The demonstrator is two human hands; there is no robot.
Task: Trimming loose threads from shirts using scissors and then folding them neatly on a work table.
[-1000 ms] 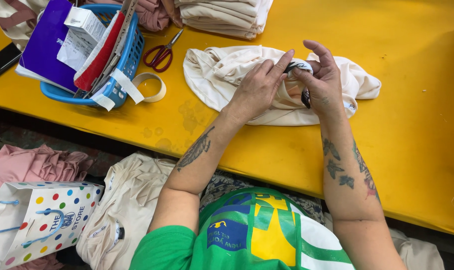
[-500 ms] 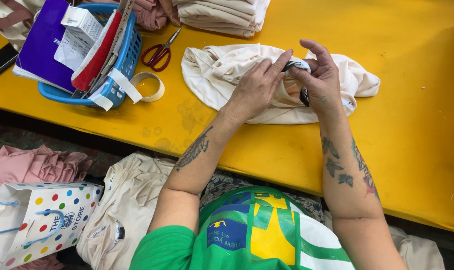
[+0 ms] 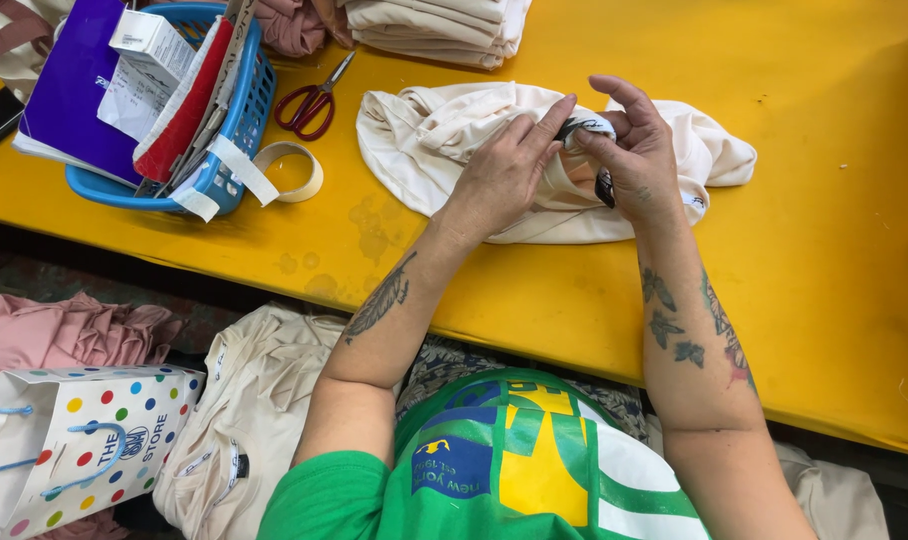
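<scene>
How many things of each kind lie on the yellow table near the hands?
Cream garment under left hand and right hand: 1
Red scissors: 1
Tape roll: 1
Blue basket: 1
Folded cream stack: 1
Total: 5

A stained yellow table [image 3: 824, 120] fills the view under even light, dark floor [image 3: 14, 260] below.

A glossy yellow table [image 3: 814, 120] carries a crumpled cream cloth garment [image 3: 444, 140], a blue plastic basket [image 3: 239, 120], red-handled scissors [image 3: 312, 100], a ring of pale adhesive tape [image 3: 289, 170] just beside the basket, and a stack of folded cream fabric [image 3: 434, 25].
</scene>
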